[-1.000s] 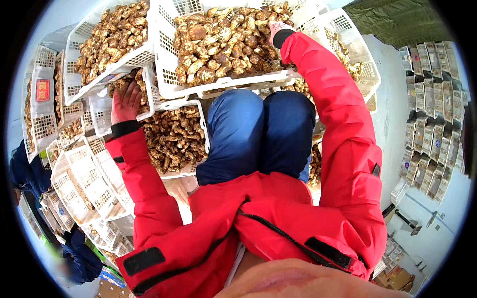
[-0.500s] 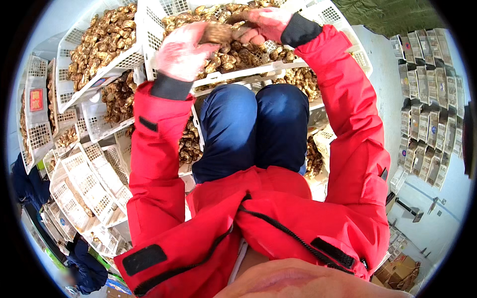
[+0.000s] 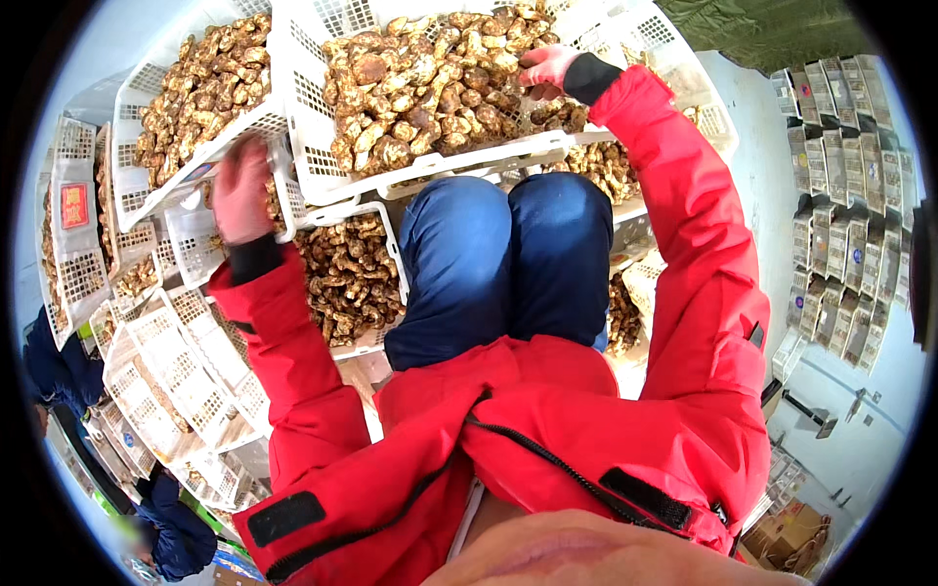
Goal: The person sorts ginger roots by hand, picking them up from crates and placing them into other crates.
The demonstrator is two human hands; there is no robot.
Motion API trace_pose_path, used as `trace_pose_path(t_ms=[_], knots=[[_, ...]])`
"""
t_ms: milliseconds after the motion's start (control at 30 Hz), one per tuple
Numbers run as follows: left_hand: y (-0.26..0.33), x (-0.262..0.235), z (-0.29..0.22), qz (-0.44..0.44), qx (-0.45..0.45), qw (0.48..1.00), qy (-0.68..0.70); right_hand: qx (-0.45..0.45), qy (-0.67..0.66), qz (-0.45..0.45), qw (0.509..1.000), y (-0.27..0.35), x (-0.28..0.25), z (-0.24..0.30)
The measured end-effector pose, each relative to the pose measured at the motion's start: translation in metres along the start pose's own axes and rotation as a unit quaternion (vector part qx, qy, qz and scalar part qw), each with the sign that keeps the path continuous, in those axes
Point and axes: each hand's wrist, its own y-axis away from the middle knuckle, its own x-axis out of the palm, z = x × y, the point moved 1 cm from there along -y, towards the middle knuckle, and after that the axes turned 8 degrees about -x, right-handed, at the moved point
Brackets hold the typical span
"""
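Note:
A white plastic crate full of brown mushrooms stands just beyond my knees. At the right side of that heap is my right hand, its fingers apart and loosely bent above the mushrooms, with nothing seen in them. My left hand is off to the left, over the side of a lower crate with more mushrooms; it is smeared by motion, so its fingers and anything in them cannot be made out. Below it, nearer my left knee, another white crate holds darker mushrooms.
At the far left a tilted crate is heaped with mushrooms. Stacked white crates stand lower left, near a person in dark clothing. Rows of grey-white crates line the right side. A cardboard box lies lower right.
Both hands were together over the middle crate, with a brown clump between them. My left hand has swung left and down toward the lower crate; my right has moved slightly right and down.

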Motion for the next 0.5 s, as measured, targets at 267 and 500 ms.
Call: trace_pose_path(t_ms=[267, 500], knots=[[0.029, 0.152, 0.002, 0.354, -0.12, 0.907, 0.192, -0.268, -0.169, 0.005, 0.948, 0.069, 0.082, 0.079], [0.017, 0.123, 0.013, 0.307, -0.234, 0.798, 0.462, -0.307, -0.156, 0.072, 0.936, 0.07, 0.043, 0.09]])
